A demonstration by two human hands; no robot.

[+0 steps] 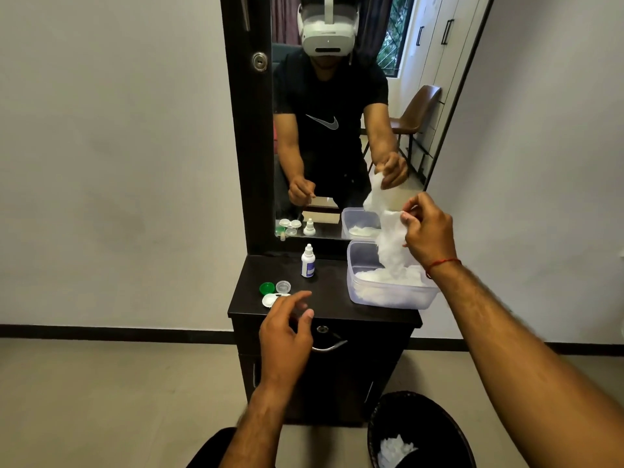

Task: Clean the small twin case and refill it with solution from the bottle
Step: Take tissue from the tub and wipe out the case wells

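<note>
The small twin case (283, 287) lies open at the left of the dark cabinet top (331, 298), with a green cap (266, 288) and a white cap (269, 300) loose beside it. A white solution bottle (308, 261) stands upright just behind them. My left hand (287, 332) hovers over the cabinet's front edge near the caps, fingers apart and holding nothing. My right hand (427, 231) is raised above the clear plastic tub (388, 300) and pinches a white tissue (391, 244) that hangs down into the tub.
The tub holds more white tissues. A tall mirror (337, 130) stands behind the cabinet and reflects the person and the objects. A black waste bin (425, 434) with crumpled tissue inside sits on the floor at the lower right. A drawer handle (329, 347) faces me.
</note>
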